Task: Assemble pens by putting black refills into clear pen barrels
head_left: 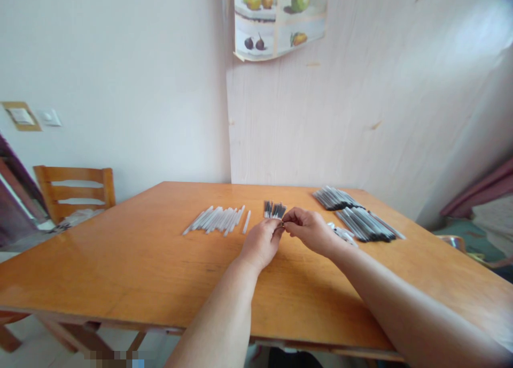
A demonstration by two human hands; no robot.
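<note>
Head view, small piece (282, 224): pinched where the fingertips meet, just on the near side of the dark-tipped cluster (274, 209), which serves as landmark; too small and covered to identify.
Left hand (260, 245): nearly closed, thumb and fingers drawn together on the small piece, near side of the cluster.
Right hand (311, 230): fingers curled in, fingertips closed on the same piece, to the near right of the cluster.
Handling: best, I judge, to let one hand steady the piece while the other makes small, straight movements; a light pinch close to the meeting point should limit tilting or slipping. Keeping the wrists low should help, and the knuckles should avoid nudging the cluster.
White tubes (216, 219): loosely fanned, left of the cluster.
Single tube (246, 222): apart from the others, just left of the cluster.
White bits (343, 234): right of the cluster, partly behind the right forearm.
Black-ended pens (364, 224): two laid groups, farther right of the cluster.
Desk (152, 261): wooden, beneath the cluster.
</note>
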